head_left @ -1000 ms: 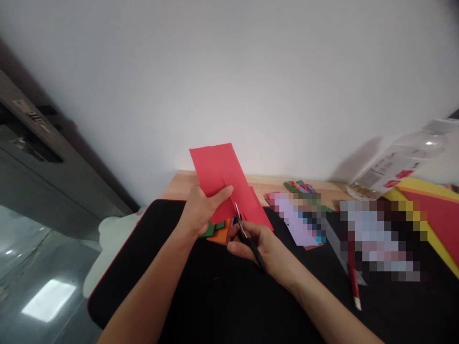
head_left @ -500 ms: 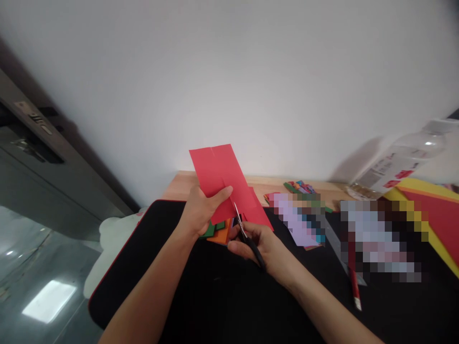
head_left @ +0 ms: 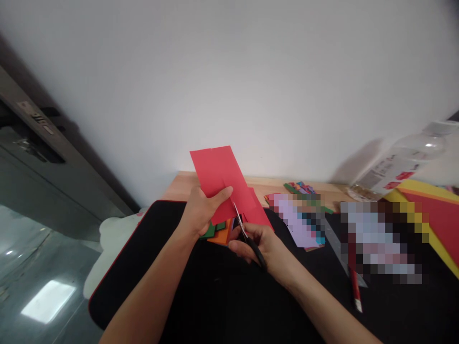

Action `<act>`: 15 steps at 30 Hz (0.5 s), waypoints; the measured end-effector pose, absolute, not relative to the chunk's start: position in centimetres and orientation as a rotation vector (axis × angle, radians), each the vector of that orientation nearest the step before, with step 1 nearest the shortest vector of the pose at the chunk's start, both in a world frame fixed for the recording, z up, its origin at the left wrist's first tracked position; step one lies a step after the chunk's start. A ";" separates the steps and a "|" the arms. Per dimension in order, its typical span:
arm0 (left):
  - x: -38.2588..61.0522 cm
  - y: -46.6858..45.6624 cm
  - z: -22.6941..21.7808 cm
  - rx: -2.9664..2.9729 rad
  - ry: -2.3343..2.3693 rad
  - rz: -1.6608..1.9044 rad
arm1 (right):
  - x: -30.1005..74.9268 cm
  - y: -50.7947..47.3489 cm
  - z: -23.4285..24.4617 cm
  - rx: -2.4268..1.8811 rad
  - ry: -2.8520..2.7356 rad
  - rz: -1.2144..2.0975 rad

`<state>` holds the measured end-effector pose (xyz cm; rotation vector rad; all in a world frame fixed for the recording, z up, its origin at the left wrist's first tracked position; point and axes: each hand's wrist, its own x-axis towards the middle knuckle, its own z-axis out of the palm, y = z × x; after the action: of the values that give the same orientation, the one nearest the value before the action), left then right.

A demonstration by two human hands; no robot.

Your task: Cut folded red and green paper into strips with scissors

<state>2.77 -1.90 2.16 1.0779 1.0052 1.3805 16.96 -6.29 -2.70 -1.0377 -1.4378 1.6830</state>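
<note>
My left hand (head_left: 201, 208) pinches a red sheet of paper (head_left: 219, 167), its thumb lying on top near the sheet's lower middle. In my right hand (head_left: 263, 243) is a pair of black-handled scissors (head_left: 255, 249), gripped by the handles. Their metal blades point up and left and meet the lower right part of the red paper, where a cut runs in. A red strip stands partly apart to the right of the blades. Below the sheet lie green paper pieces (head_left: 211, 231) and orange paper (head_left: 220, 235), partly covered by my hands.
On the black mat (head_left: 201, 296) to the right are purple paper (head_left: 303, 231), a clear ruler (head_left: 335, 243) and a red pencil (head_left: 355, 286). A plastic bottle (head_left: 398, 162) stands by the wall, near yellow and red sheets (head_left: 437, 215). Paper scraps (head_left: 303, 188) lie at the back.
The hands, red paper and scissors stay almost in place. The upper edge of the red paper has shifted slightly down.
</note>
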 end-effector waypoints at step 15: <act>2.8 -1.8 2.0 1.037 1.014 1.369 | 17.1 -6.0 -3.1 -1.058 -1.438 1.657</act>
<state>2.75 -1.84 1.99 1.0373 1.0142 1.3687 17.11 -6.05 -3.09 -1.0581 -1.4378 1.6574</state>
